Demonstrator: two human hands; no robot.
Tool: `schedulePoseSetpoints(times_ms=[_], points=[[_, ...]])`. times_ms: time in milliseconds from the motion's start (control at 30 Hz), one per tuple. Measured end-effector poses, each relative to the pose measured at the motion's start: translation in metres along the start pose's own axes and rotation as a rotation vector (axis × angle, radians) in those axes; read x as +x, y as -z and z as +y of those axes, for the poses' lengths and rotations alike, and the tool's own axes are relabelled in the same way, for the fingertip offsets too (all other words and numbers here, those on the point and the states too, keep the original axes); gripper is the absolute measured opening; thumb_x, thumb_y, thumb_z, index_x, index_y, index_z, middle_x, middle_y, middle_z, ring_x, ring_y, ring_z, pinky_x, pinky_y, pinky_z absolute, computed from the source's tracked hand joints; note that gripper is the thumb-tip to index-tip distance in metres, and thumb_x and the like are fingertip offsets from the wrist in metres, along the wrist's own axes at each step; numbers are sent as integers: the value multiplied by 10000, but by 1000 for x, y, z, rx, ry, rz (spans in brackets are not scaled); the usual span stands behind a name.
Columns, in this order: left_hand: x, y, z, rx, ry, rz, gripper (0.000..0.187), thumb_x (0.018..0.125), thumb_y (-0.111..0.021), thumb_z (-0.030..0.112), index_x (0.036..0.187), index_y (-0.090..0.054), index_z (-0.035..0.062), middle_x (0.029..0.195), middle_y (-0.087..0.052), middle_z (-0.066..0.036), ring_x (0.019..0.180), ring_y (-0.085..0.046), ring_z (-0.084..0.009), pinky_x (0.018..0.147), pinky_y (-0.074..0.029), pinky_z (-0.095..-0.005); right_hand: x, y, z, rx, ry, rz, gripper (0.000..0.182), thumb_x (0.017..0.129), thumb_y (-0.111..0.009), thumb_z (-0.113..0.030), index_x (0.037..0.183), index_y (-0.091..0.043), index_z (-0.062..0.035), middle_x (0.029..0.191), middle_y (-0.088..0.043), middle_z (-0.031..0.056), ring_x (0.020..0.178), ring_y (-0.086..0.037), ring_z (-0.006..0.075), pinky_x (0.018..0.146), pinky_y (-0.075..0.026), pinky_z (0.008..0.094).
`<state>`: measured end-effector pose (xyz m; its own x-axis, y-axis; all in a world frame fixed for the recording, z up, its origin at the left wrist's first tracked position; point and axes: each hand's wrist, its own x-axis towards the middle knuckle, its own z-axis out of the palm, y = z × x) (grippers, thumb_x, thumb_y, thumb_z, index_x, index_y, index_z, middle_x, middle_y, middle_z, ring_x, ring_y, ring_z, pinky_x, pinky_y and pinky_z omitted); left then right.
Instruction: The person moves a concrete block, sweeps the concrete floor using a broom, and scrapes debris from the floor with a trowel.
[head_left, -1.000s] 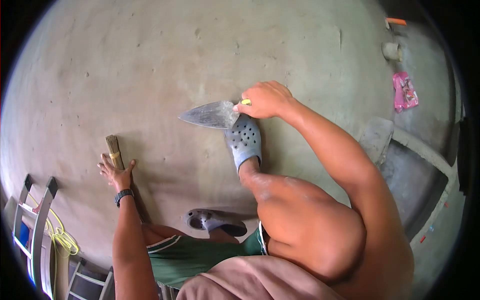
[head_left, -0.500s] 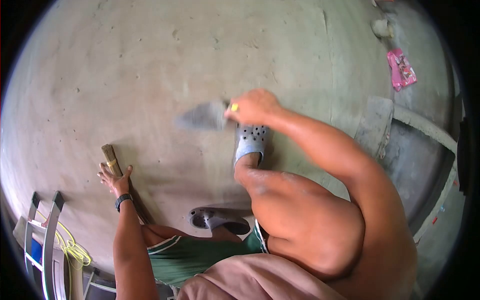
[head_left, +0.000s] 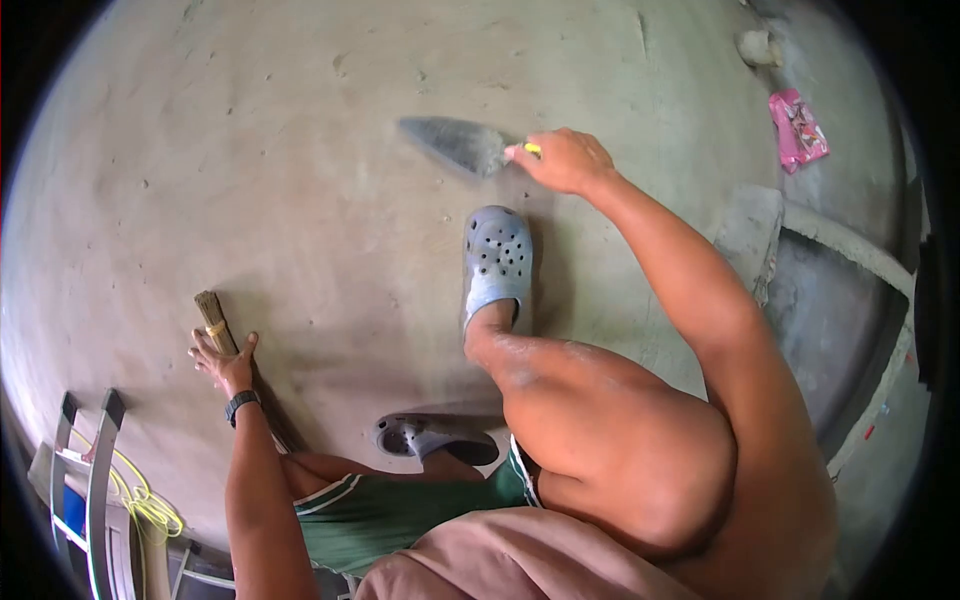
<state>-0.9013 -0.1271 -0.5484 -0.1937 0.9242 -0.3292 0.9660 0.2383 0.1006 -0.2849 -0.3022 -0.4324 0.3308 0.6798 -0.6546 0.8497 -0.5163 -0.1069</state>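
My right hand (head_left: 568, 160) is closed around the handle of a pointed trowel (head_left: 455, 143). Its grey blade points left, low over or against the bare concrete floor; contact cannot be made out. A bit of yellow shows at the grip. At the lower left, my left hand (head_left: 228, 368) is around a bundle of thin sticks like a stick broom (head_left: 216, 315), bound with a light band. The thumb lies on one side of the bundle and the somewhat spread fingers on the other. The lower part of the broom runs back toward my thigh.
My clog-covered foot (head_left: 497, 255) stands below the trowel; another clog (head_left: 435, 442) is nearer my body. A ladder (head_left: 95, 470) and a coiled yellow cord (head_left: 150, 508) lie lower left. At right are a pink packet (head_left: 798, 130), a pipe stub (head_left: 758, 48) and a raised concrete curb (head_left: 850, 245).
My right hand and the trowel have moved forward and to the right, past the toe of the clog. The blade tip now angles up and left. My left hand stays at the broom.
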Motion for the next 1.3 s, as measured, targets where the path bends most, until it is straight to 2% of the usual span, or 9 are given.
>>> schedulePoseSetpoints(times_ms=[67,267,333,467,600,733,867,1000,1300], points=[[2,0,0,0,-33,6,1341,572,-982,431,1629,-161,355,1717,-65,-169,1561,-86,-457,1145,-252,-747,2,1,14,9,0,108,615,962,-490,-658,988,-745,-98,984,-730,202,967,-689,412,829,-542,518],[11,-10,-29,9,-109,21,1340,567,-984,437,1626,-166,368,1716,-72,-171,1558,-89,-464,1160,-253,-727,-24,-12,-37,6,117,-173,587,959,-525,-625,973,-748,-82,938,-733,193,932,-697,400,822,-540,521],[13,-13,-15,-35,-173,47,1344,563,-987,430,1625,-165,377,1716,-73,-170,1558,-89,-462,1164,-252,-723,-13,2,-21,22,-5,12,582,967,-516,-617,960,-742,-80,935,-732,199,935,-696,397,823,-535,530],[-2,1,4,-3,0,0,1341,568,-987,421,1625,-163,375,1715,-70,-174,1559,-86,-461,1160,-246,-733,-10,-7,-18,51,55,68,595,971,-506,-626,941,-728,-74,954,-729,216,948,-693,416,834,-537,532],[1,1,0,-9,5,-9,1345,565,-992,416,1623,-162,384,1719,-65,-157,1564,-77,-449,1152,-241,-745,-25,0,-37,-3,121,-199,590,957,-508,-618,1042,-751,-87,1049,-737,185,1004,-690,404,885,-536,514],[1,-1,1,9,-12,21,1341,565,-990,428,1622,-166,385,1722,-64,-146,1566,-74,-446,1142,-237,-760,5,31,-10,-67,12,-94,561,949,-512,-618,1023,-765,-123,1044,-744,159,1015,-686,391,871,-537,512],[1,1,8,-4,59,-22,1340,564,-993,411,1620,-169,386,1723,-58,-144,1567,-75,-441,1149,-222,-760,7,0,-28,-139,350,-133,571,934,-523,-646,938,-759,-126,878,-725,190,888,-689,411,793,-538,524],[1,2,1,4,14,-12,1333,564,-993,406,1617,-177,392,1720,-58,-160,1562,-71,-458,1136,-215,-778,11,15,-23,-170,138,-256,521,914,-554,-618,993,-782,-156,1027,-739,149,1051,-680,359,892,-533,505],[-3,7,10,-15,37,-22,1341,566,-997,392,1620,-167,394,1722,-63,-151,1566,-81,-445,1147,-213,-763,5,1,-7,-125,-34,-14,609,951,-494,-637,946,-754,-87,908,-740,174,922,-706,383,802,-544,504]])
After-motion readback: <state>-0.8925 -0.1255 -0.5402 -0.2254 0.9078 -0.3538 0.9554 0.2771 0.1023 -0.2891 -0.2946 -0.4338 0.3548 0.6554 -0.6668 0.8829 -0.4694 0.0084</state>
